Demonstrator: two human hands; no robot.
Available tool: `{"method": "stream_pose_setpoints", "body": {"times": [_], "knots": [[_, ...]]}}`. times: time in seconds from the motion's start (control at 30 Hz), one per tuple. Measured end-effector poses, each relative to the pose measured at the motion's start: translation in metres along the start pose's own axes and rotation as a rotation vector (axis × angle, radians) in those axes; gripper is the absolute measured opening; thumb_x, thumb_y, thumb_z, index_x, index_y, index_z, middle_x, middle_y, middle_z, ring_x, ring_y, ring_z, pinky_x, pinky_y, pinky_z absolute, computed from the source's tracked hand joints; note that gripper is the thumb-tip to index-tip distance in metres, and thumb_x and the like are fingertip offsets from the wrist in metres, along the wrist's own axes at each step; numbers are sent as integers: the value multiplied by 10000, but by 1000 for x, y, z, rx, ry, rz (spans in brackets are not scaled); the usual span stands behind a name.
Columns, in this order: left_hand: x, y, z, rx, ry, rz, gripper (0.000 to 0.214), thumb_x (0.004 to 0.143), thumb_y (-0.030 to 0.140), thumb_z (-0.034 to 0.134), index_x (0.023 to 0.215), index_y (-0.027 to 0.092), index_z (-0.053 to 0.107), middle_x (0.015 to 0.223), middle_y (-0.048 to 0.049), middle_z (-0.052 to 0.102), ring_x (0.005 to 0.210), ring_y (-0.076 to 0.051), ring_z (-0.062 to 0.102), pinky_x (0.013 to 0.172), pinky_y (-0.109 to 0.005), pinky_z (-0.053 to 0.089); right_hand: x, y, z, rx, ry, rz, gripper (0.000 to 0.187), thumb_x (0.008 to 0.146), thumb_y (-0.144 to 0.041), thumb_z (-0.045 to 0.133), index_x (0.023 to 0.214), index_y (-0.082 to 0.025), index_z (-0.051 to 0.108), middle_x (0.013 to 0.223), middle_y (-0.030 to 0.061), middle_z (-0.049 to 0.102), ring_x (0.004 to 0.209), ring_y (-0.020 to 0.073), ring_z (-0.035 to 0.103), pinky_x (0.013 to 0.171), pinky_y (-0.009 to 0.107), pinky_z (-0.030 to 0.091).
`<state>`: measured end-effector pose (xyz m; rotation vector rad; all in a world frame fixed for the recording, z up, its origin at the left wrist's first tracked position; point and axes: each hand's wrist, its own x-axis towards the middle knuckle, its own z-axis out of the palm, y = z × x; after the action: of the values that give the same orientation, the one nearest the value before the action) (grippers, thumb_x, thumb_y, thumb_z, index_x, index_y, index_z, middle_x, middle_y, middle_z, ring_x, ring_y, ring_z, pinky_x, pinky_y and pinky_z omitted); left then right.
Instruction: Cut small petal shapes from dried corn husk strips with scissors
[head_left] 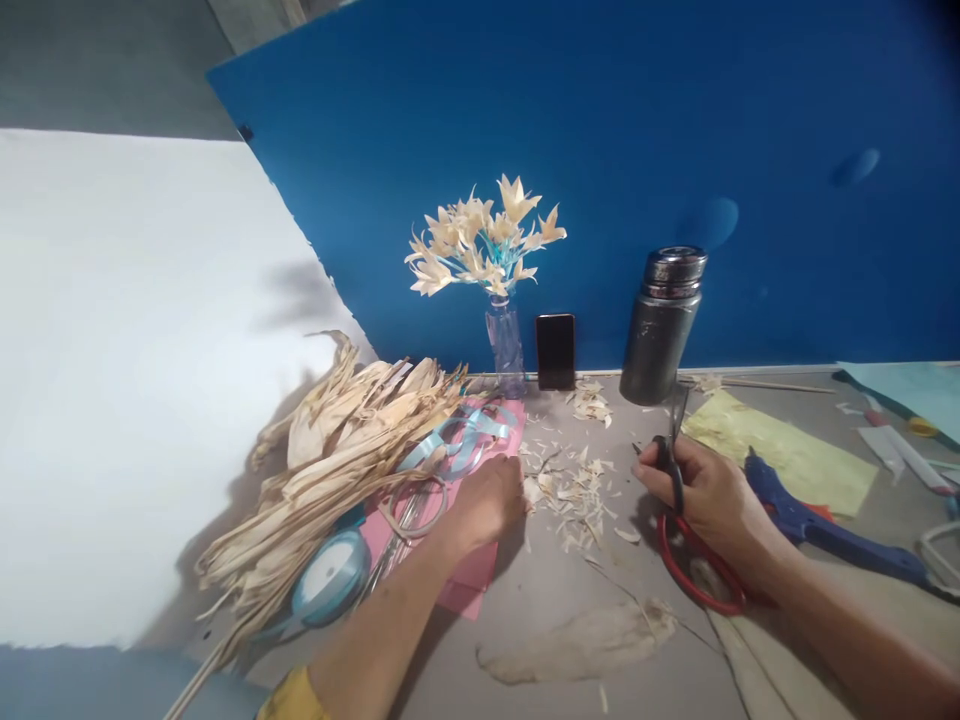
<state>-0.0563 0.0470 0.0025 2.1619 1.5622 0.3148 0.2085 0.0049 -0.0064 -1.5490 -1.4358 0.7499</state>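
Observation:
My right hand (709,490) grips a pair of scissors (694,575) with red and black handles, their blades pointing away from me. My left hand (487,500) is curled with its knuckles up at the edge of a pink sheet (465,595). Its fingertips are hidden, so whatever it may hold cannot be made out. Between the hands lie many pale husk clippings (577,490). A dried corn husk piece (577,645) rests flat nearer me. Left of my left hand are a light-blue ribbon (465,440) and a roll of tape (416,510).
A large bundle of dried husks (337,450) and a blue ribbon spool (330,580) lie at left. Husk flowers (487,235) stand in a clear bottle (506,345), beside a phone (555,350) and a dark flask (660,330). A blue glue gun (825,530) and yellow-green paper (780,450) are at right.

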Motion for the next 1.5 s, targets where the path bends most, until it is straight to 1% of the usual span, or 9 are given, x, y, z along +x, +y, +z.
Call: {"method": "stream_pose_setpoints", "body": {"times": [0.33,0.57,0.73,0.83,0.97,1.07,1.2,1.37,1.5], "knots": [[2,-8,-1,-287,-24,12,150,792,284,576,691,206,496,643,15,548,603,-150,485,567,-277,289,-2,-4,0,-2,-5,17,224,788,-432,689,790,-211,647,614,-38,576,547,147,482,506,262,385],[3,-2,1,-500,-155,20,38,736,212,544,750,191,571,625,24,556,578,-137,504,546,-261,335,-1,-2,-3,18,-34,-25,198,782,-395,712,820,-207,665,658,-21,609,564,155,511,505,265,391],[3,2,2,-575,-207,32,87,740,228,534,802,194,584,631,29,548,597,-136,514,552,-254,355,-3,-3,-7,-105,-285,-134,23,809,-239,620,807,-216,624,688,-9,633,597,172,566,545,265,424],[2,2,4,-568,-206,51,101,747,240,556,822,189,601,642,31,546,584,-126,476,547,-249,335,-4,-3,-13,-239,-467,-249,193,687,-62,604,789,-224,624,797,8,655,690,185,584,613,263,420],[0,1,7,-528,-215,81,101,752,248,588,806,180,640,650,26,553,593,-125,463,545,-245,318,-2,2,-15,-344,-545,-323,366,555,46,538,789,-221,631,860,26,631,758,198,557,676,270,387],[0,1,9,-490,-226,97,83,749,244,591,741,177,640,634,20,566,590,-131,473,541,-245,323,0,4,-10,-346,-535,-319,305,565,41,543,721,-215,599,750,9,581,707,187,508,660,271,356],[-1,4,12,-438,-197,117,85,758,229,595,722,181,654,667,-4,613,627,-158,517,590,-268,370,-1,1,-7,-255,-494,-241,183,686,-38,581,685,-217,547,657,-18,546,625,163,479,590,257,353],[-11,23,18,-566,32,236,155,823,260,645,949,202,716,962,-80,679,928,-229,585,786,-314,436,-9,-13,-11,127,-476,-50,69,825,-234,634,845,-217,570,736,-14,599,635,158,545,592,260,428],[-25,43,22,-880,-119,265,302,858,312,662,1131,185,691,983,-86,679,830,-190,602,722,-290,460,-16,-20,-3,438,-531,130,168,725,-238,748,785,-196,596,680,-33,566,595,136,509,570,253,391]]}}
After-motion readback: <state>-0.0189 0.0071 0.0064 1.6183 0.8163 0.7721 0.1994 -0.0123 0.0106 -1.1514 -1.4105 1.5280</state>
